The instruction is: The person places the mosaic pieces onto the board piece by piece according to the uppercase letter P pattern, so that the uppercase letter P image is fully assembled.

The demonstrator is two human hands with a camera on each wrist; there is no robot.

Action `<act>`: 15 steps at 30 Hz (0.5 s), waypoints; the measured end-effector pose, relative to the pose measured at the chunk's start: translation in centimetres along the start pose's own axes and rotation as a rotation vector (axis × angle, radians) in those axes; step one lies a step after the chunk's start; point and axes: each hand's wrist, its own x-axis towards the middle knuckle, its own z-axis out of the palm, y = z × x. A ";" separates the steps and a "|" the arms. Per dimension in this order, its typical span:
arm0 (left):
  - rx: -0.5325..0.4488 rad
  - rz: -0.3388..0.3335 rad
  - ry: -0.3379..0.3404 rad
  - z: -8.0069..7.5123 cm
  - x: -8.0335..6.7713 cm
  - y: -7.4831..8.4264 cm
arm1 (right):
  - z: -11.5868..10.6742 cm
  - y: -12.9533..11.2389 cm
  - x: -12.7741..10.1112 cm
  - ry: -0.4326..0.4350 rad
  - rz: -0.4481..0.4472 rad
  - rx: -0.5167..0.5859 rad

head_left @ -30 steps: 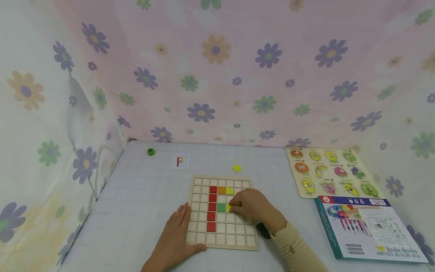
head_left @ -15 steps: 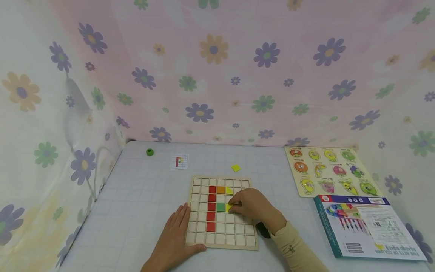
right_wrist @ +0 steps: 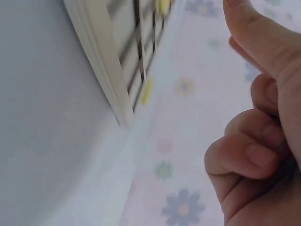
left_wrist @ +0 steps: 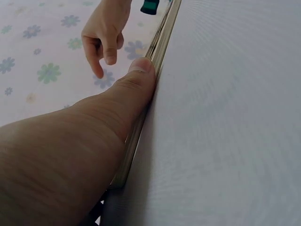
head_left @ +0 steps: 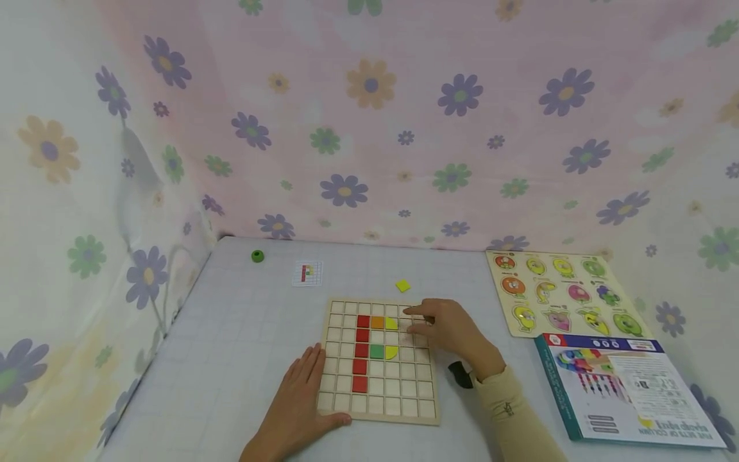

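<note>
head view, lower centre of frame: wooden grid board (head_left: 378, 410) flat on the table (head_left: 231, 333), holding a column of red tiles (head_left: 360, 350), an orange tile (head_left: 376, 323), a green tile (head_left: 376, 351) and two yellow quarter-round tiles (head_left: 391, 352). left hand (head_left: 297, 404) lies flat with straight fingers at the board's lower left corner, thumb against its near edge; right hand (head_left: 453, 328) hovers over the board's upper right, forefinger out, other fingers curled, holding nothing. loose yellow tile (head_left: 402, 285) above the board, pattern card (head_left: 306, 274) and green bead (head_left: 257, 256) upper left, fruit puzzle (head_left: 562, 292) and box (head_left: 626, 388) at right.
</note>
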 end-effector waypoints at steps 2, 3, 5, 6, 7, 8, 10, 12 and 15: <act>-0.003 0.002 -0.001 -0.1 0.0 0.0 | -0.6 1.0 0.5 0.024 0.007 0.039; -0.003 0.002 -0.001 -0.1 0.0 0.0 | -0.9 1.6 0.9 0.034 0.013 0.067; -0.004 0.002 -0.001 0.0 0.1 -0.1 | -1.4 2.8 1.8 0.035 0.014 0.110; -0.005 0.003 0.000 0.0 0.1 -0.1 | -1.6 3.5 2.2 0.028 0.029 0.136; -0.008 0.004 0.001 0.0 0.1 -0.1 | -1.8 4.1 2.7 0.015 0.046 0.159; -0.009 0.005 0.003 0.0 0.1 -0.1 | -1.9 4.7 3.2 -0.003 0.069 0.190; -0.010 0.005 0.004 0.1 0.1 -0.1 | -1.9 5.7 4.2 -0.047 0.103 0.229; -0.011 0.007 0.009 0.1 0.0 -0.2 | -1.8 6.4 5.1 -0.095 0.139 0.263; -0.013 0.010 0.014 0.2 0.0 -0.2 | -1.7 7.2 6.4 -0.156 0.165 0.276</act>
